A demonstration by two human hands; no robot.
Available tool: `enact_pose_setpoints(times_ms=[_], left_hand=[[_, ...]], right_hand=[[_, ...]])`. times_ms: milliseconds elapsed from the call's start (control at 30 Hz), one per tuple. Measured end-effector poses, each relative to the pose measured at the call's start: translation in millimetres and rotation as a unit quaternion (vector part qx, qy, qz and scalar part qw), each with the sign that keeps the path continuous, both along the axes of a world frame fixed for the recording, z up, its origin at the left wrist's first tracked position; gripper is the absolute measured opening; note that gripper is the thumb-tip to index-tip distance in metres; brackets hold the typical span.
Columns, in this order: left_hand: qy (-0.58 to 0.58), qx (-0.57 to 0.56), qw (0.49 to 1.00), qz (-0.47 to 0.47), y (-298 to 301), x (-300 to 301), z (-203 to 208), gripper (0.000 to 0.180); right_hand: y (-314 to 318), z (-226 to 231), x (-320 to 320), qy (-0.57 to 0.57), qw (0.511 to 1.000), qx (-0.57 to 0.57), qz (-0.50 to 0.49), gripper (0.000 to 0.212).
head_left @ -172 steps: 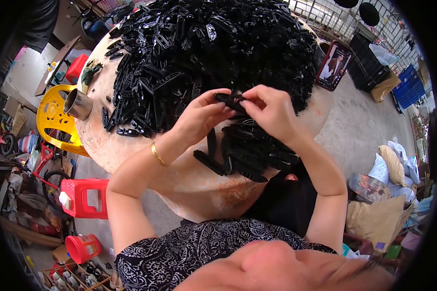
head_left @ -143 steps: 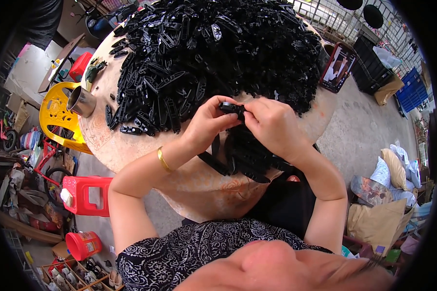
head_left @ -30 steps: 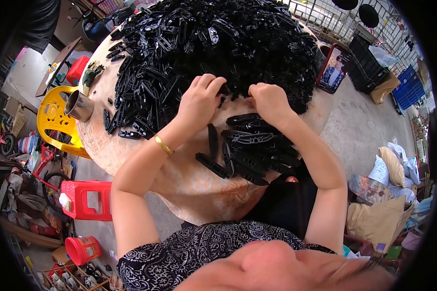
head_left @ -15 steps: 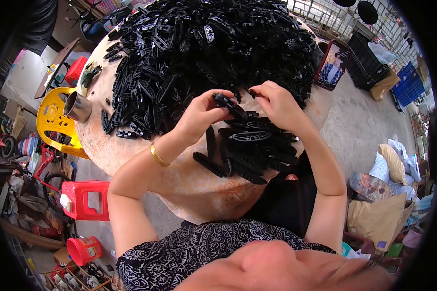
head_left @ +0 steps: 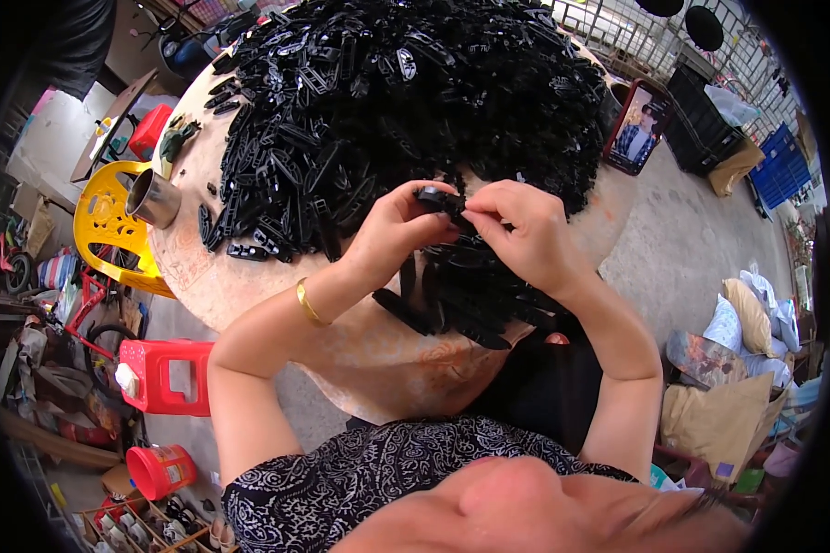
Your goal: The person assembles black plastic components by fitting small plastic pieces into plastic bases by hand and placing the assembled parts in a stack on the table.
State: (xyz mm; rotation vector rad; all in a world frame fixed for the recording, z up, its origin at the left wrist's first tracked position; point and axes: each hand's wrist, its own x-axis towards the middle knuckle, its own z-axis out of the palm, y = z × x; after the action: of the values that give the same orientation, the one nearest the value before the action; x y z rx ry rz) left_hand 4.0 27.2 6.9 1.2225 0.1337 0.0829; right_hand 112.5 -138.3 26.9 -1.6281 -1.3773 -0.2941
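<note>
1. At the centre of the frame, below the hands, a small heap of black parts point(head_left: 480, 295) lies at the near edge of the table point(head_left: 378, 364); a forearm brushing it could tip the outer parts off.
2. Just above it, the left hand point(head_left: 387, 230) pinches one black part point(head_left: 441, 201) between thumb and fingers. A loose or off-centre pinch could let it twist free and drop among its lookalikes.
3. The right hand point(head_left: 526, 226) has its thumb and fingertips closed at that part's right end; whether they grip it or a smaller piece, I cannot tell. Pressing unevenly there could bend or crack thin plastic.
4. At middle left, a metal cup point(head_left: 155, 198) stands near the table's rim, where a knock could topple it.
5. Filling the upper centre, the big pile point(head_left: 387, 83) could slide if parts are pulled from its foot.
</note>
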Motion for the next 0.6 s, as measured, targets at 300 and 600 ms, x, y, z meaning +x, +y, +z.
enact_pose_setpoints(times_ms=[300, 600], left_hand=[[0.030, -0.138, 0.989, -0.032, 6, 1, 10, 0.034], [0.052, -0.101, 0.984, -0.139, 12, 0, 9, 0.030]], right_hand=[[-2, 8, 5, 0.055, 0.997, 0.007, 0.058, 0.011], [-5, 10, 2, -0.122, 0.990, 0.007, 0.071, 0.022]])
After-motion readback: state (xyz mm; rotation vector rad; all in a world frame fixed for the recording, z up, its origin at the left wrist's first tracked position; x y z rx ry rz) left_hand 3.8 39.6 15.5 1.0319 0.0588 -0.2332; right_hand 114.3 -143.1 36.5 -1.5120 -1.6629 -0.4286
